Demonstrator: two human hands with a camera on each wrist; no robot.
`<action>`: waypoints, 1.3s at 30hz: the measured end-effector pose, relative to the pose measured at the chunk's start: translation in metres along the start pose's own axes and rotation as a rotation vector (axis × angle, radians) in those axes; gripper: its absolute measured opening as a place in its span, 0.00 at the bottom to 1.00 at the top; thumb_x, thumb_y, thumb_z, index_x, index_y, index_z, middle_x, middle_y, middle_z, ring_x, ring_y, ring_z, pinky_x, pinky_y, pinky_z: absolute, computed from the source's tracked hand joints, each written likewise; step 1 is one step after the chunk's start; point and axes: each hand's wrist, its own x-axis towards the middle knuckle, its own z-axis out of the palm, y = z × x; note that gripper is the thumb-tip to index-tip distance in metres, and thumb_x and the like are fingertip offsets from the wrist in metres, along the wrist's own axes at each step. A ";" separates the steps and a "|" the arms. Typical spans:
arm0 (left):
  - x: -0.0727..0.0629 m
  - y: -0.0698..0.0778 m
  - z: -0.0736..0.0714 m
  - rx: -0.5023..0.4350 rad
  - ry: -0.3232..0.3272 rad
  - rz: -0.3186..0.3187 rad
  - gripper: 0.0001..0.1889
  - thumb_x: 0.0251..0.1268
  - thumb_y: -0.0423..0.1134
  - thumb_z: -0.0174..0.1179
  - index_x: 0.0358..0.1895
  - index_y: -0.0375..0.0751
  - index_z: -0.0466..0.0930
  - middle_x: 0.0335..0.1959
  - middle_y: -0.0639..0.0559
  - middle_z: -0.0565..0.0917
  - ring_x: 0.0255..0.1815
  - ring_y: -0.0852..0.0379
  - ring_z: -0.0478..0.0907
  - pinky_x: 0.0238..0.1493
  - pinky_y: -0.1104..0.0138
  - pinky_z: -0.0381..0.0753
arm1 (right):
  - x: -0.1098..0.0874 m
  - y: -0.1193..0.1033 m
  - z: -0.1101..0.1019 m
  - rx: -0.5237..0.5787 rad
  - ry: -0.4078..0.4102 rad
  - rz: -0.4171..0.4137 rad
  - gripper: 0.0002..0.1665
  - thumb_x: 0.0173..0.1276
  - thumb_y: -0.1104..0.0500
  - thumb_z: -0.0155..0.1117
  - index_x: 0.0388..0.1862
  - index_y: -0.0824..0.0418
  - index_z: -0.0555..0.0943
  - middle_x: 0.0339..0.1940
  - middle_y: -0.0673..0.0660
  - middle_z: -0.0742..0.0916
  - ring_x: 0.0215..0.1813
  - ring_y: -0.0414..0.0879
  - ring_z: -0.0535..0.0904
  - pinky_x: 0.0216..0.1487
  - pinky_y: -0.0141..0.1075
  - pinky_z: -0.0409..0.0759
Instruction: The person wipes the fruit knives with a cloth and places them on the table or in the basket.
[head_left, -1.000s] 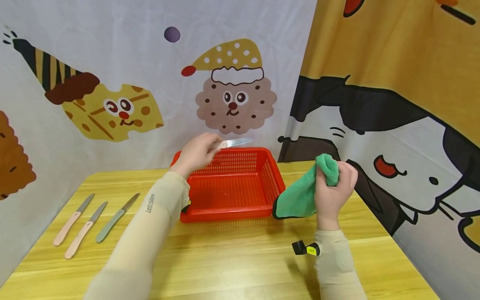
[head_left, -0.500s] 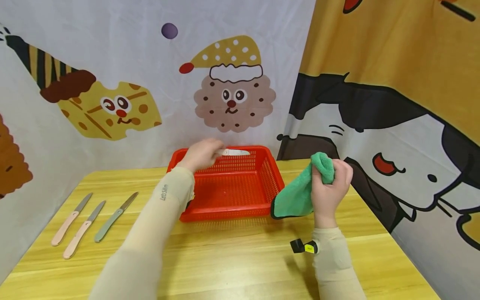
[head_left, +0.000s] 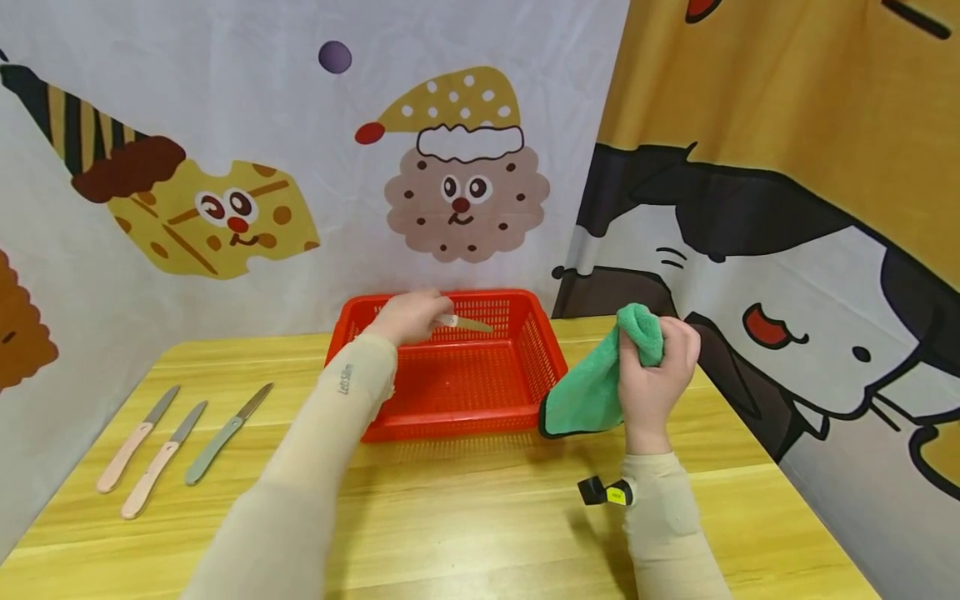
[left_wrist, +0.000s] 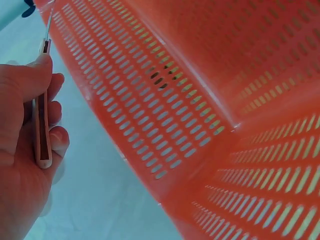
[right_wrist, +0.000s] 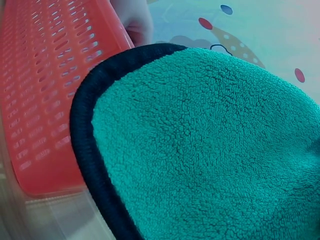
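Observation:
My left hand (head_left: 411,317) grips a knife (head_left: 471,324) by its pale pink handle, over the back left part of the red plastic basket (head_left: 450,429). The blade points right, above the basket floor. In the left wrist view, fingers curl round the knife handle (left_wrist: 43,131) beside the perforated basket wall (left_wrist: 135,90). To the right of the basket, my right hand (head_left: 660,375) holds a green cloth (head_left: 585,396) with a black edge, bunched at the top and hanging down to the left. That cloth (right_wrist: 210,145) fills most of the right wrist view and hides the right hand there.
On the left of the wooden table (head_left: 465,525) lie two pink-handled knives, one outer (head_left: 123,457) and one inner (head_left: 153,479), and a green-handled knife (head_left: 217,450), blades pointing away. A printed curtain (head_left: 450,50) hangs right behind the table.
My left hand has lowered the knife from above the basket's back rim to inside its outline. The right hand keeps hold of the cloth in nearly the same place. The view has shifted slightly.

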 end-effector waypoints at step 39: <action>-0.015 -0.009 0.030 -0.280 -0.362 -0.266 0.08 0.60 0.31 0.68 0.42 0.43 0.86 0.41 0.51 0.83 0.38 0.51 0.73 0.43 0.61 0.76 | 0.002 -0.029 0.001 0.032 -0.015 -0.033 0.11 0.56 0.76 0.70 0.37 0.77 0.78 0.35 0.71 0.80 0.50 0.42 0.70 0.53 0.35 0.65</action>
